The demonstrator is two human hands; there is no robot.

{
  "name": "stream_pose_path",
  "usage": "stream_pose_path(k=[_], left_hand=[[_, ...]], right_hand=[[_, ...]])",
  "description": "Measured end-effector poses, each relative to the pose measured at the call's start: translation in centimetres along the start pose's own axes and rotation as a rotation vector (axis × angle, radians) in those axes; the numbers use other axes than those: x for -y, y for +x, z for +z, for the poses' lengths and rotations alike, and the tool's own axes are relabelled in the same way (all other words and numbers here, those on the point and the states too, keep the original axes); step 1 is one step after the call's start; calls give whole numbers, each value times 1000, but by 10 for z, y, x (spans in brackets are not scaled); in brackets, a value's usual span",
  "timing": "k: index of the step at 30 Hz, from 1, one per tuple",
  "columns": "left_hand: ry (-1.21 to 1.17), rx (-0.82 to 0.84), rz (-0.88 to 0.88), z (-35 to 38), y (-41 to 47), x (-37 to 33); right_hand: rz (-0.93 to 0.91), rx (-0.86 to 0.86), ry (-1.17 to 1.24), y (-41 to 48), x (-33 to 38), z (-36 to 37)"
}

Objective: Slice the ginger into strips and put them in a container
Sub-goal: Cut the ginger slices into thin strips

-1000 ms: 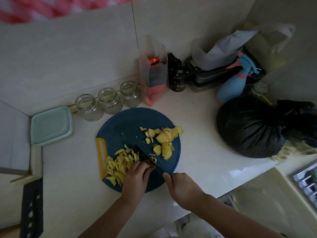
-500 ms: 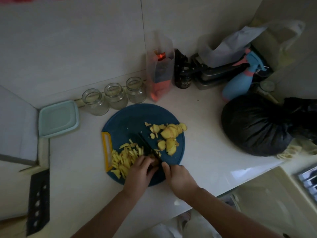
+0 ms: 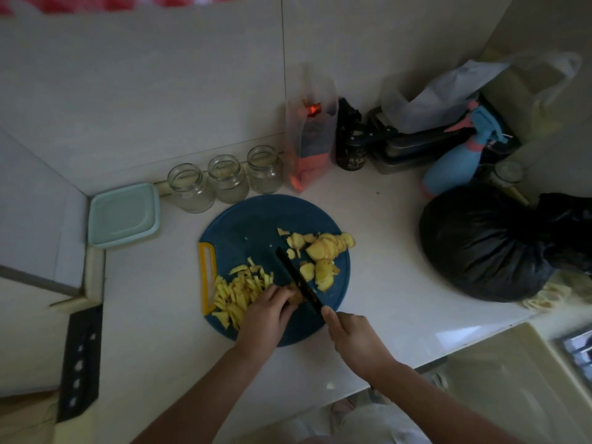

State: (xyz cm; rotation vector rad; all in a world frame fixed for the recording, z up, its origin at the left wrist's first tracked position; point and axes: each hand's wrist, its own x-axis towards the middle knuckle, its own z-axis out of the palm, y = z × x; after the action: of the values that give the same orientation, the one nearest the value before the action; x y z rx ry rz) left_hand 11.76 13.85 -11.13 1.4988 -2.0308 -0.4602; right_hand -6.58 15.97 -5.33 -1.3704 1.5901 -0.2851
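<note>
A pale table (image 3: 384,251) in a dim kitchen corner carries everything. At its far left sits a teal lidded container (image 3: 123,216), closed and well apart from the work. Three glass jars (image 3: 224,182) stand beside it, just behind the round blue cutting board (image 3: 256,219). On the board's left side lies a heap of cut ginger strips (image 3: 238,291). The left hand (image 3: 266,318) touches that heap, its fingers curled down over a small piece of ginger (image 3: 296,296) to pin it. The black knife (image 3: 296,278) runs diagonally just right of those fingers, its handle gripped by the right hand (image 3: 355,341), with one finger laid forward toward the blade. Beyond the blade wait the uncut ginger slices (image 3: 323,254), and a full black bag (image 3: 480,248) sits further right. Half a second ago the hands were nearly touching. Now the right hand has drawn back toward the near rim and more blade shows, which reads as one stroke of a repeating chop. Slicing looks roughly half done, and no strips lie on or beside the container.
</note>
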Motion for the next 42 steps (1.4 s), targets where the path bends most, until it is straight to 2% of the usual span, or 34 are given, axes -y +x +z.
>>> stream_pose_path(k=[20, 28, 38, 42], left_hand=[[-9, -19, 10, 1, -1, 3], [-7, -26, -24, 0, -1, 0], [-107, -7, -162, 4, -1, 0], [-114, 3, -146, 4, 0, 2]], right_hand=[[37, 44, 120, -9, 5, 2], [-2, -3, -71, -13, 12, 5], [49, 53, -129, 1, 19, 6], [56, 38, -149, 2, 17, 13]])
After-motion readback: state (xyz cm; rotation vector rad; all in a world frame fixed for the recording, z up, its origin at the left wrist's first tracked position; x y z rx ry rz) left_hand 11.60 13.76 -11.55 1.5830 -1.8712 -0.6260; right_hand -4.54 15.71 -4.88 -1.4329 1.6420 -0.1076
